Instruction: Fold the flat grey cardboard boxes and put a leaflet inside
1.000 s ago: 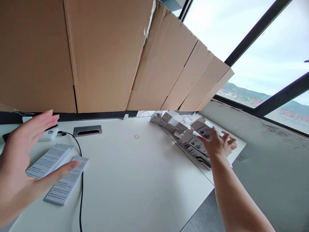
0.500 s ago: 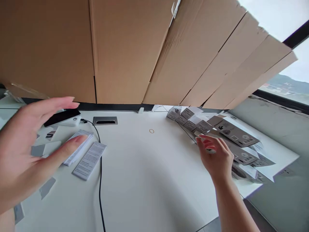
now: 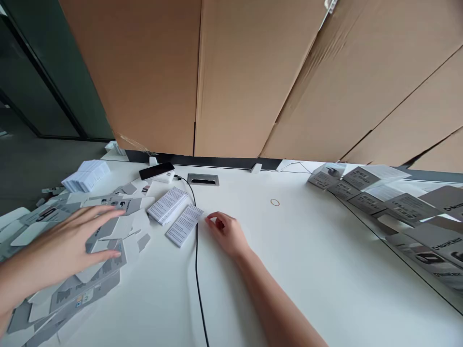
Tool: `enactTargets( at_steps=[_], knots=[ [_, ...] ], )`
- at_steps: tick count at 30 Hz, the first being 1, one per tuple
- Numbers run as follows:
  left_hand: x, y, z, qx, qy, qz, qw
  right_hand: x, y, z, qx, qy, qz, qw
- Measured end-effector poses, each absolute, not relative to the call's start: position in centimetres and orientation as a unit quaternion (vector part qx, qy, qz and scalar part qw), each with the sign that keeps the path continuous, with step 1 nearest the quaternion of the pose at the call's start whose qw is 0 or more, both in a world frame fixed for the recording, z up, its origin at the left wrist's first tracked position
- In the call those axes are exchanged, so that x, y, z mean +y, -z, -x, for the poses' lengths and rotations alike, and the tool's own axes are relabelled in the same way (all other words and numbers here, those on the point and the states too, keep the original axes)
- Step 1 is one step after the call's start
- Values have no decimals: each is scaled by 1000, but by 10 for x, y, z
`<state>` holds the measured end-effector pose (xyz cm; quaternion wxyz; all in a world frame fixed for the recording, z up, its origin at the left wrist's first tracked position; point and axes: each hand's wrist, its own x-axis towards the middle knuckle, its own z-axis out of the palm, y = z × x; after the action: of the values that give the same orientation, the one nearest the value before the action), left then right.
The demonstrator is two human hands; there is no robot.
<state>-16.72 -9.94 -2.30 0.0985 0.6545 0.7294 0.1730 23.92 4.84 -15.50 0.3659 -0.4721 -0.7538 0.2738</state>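
My left hand (image 3: 81, 238) hovers over a spread pile of flat, unfolded grey-and-white cartons (image 3: 104, 270), its fingers and thumb apart and holding nothing. My right hand (image 3: 227, 233) is over the white table, just right of the black cable. Its fingers are curled in, the thumb close to the index finger, and nothing shows between them. Just beyond its fingertips, across the cable, lies a folded printed leaflet (image 3: 184, 225). Beside that is a small stack of similar leaflets (image 3: 167, 205).
Several folded cartons (image 3: 412, 207) stand grouped at the right. A black cable (image 3: 197, 270) crosses the table (image 3: 289, 274) to a white device with a dark top (image 3: 157, 172). A rubber band (image 3: 275, 202) lies mid-table. White folded papers (image 3: 86, 176) sit far left; cardboard panels (image 3: 231, 82) line the back.
My right hand has left the cartons at the right and come over beside the leaflets. The view has turned left, showing more of the flat carton pile. My left hand stays open.
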Motion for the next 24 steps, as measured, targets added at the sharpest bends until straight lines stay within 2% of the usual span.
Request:
enactTargets(
  at_steps=[1,5,8,12,16,19,24],
  knots=[
    [-105,38,179,735,-151,-651,111,49,159,-242,-748,-281,477,366],
    [-115,82,207,719,-217,-644,147,49,162,-244,-739,-304,483,357],
    [-105,91,203,693,-271,-650,153,48,160,-242,-739,-318,482,346],
    [-87,88,187,677,-285,-661,154,48,159,-242,-728,-331,487,351],
    [-77,69,181,660,-320,-662,151,49,161,-243,-714,-343,484,371],
    [-65,38,179,629,-379,-661,156,47,158,-241,-703,-354,473,396],
    [-35,-29,124,501,-598,-603,168,37,111,-228,-711,-384,390,442]
  ],
)
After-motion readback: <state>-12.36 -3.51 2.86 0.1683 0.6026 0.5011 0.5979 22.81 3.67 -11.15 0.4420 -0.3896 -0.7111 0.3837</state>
